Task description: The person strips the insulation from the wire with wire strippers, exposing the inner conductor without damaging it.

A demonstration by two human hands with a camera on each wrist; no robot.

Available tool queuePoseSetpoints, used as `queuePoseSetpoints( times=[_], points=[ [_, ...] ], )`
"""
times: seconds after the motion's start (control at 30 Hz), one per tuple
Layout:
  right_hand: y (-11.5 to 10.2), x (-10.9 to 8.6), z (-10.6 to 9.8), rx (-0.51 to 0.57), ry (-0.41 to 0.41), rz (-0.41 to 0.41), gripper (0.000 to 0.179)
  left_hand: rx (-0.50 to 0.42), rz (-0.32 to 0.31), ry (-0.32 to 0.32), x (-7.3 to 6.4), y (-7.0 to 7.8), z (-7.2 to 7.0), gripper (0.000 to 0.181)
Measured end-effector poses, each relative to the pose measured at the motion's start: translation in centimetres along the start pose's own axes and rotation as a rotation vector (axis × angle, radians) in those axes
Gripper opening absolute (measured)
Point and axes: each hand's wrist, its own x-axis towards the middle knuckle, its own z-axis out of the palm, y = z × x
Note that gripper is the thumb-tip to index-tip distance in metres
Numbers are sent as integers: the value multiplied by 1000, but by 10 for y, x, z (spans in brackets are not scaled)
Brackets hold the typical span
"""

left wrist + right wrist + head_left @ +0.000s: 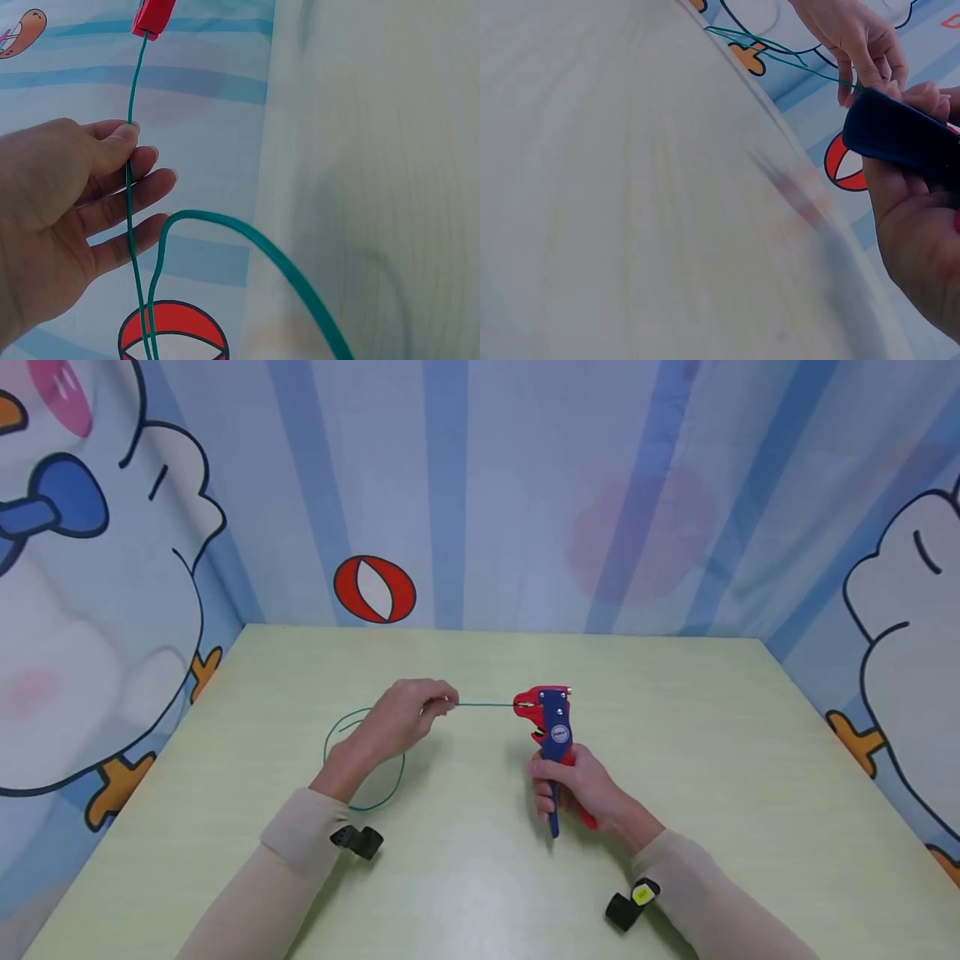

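A thin green wire point(486, 704) runs taut from my left hand point(408, 714) to the red jaws of a wire stripper. Thumb and forefinger of that hand pinch the wire, as the left wrist view shows, while the other fingers are loosely bent behind it. My right hand point(573, 783) grips the blue and red handles of the wire stripper point(556, 727), which is held upright with its head toward the left. The wire's end sits in the mouth of the tool. A slack loop of the wire point(262, 247) hangs below and beside the left hand.
Both hands are over a pale table point(465, 877). Behind it and at the sides hangs a blue striped curtain point(510, 485) with cartoon figures. A small black camera point(358, 841) is strapped at the left wrist, another camera point(626, 910) at the right.
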Motion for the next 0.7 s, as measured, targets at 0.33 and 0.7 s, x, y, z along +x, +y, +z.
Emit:
queuePoseSetpoints(
  times=[0.33,0.7],
  points=[
    [0,-1,2,-20,44,28,19,14,-12,-8,1,-1,3,15],
    [-1,-5,12,-41,92,52,15,22,-41,-40,1,-4,7,15]
  ],
)
